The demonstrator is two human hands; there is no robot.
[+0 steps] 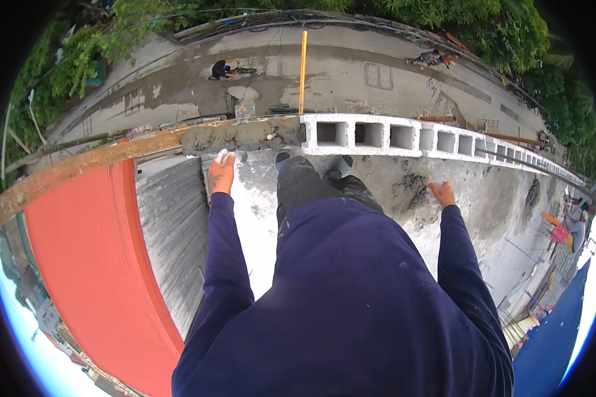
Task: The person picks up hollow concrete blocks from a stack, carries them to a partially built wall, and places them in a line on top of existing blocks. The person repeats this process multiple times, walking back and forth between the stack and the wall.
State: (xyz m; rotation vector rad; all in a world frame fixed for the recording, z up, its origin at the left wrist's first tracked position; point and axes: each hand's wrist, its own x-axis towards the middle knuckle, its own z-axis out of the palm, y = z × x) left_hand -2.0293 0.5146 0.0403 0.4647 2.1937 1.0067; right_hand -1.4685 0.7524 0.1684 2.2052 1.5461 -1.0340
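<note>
My left hand (221, 176) is closed on a small whitish lump (222, 157), whose kind I cannot make out. It is just on my side of a bed of wet grey mortar (238, 135) along the wall top. Out to the right, my right hand (442, 194) has its fingers curled; anything inside them is hidden. Beside it a dark patch of mortar (412, 188) lies on the grey slab. A row of hollow concrete blocks (373, 136) runs rightward from the mortar's end.
A yellow bar (303, 73) stands at the first block's end. A wooden plank (86, 167) edges the wall at left, near a red roof (93, 251). Beyond the wall's drop is a street (324, 79) with a person (224, 69) by a bicycle. Another person (575, 231) is far right.
</note>
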